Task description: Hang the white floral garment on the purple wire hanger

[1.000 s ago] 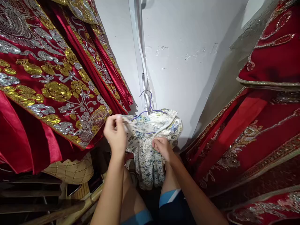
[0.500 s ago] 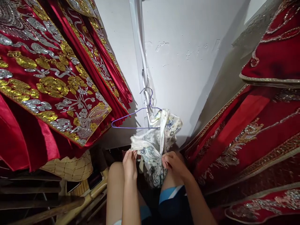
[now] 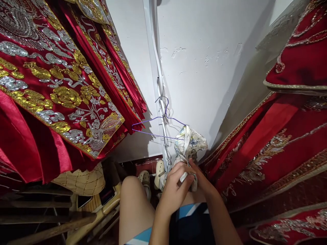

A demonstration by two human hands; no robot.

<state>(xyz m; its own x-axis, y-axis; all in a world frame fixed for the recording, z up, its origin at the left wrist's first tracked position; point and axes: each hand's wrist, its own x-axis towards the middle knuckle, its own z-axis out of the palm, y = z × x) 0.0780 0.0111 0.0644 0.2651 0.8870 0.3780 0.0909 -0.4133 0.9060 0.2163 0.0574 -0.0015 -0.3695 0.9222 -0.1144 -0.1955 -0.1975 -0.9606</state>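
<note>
The patterned garment (image 3: 192,144) hangs bunched on the right end of the purple wire hanger (image 3: 153,126). The hanger's hook catches on the white strip (image 3: 158,81) running down the wall. Its left end is bare and points toward the red embroidered robes (image 3: 63,95).

From the right end the cloth drops almost straight down into both hands, so its long axis runs from the hanger toward the person's lap. The left hand (image 3: 175,185) is closed over the lower fold, with its fingers curled round the fabric from the front. The right hand (image 3: 202,178) sits just beside and partly behind it, gripping the same bundle with its thumb pressed on the cloth. Both hands lie directly under the hung end, the left one in front and nearer the camera. Pale clogs (image 3: 146,177) stand on the floor beside the bare knee.
</note>
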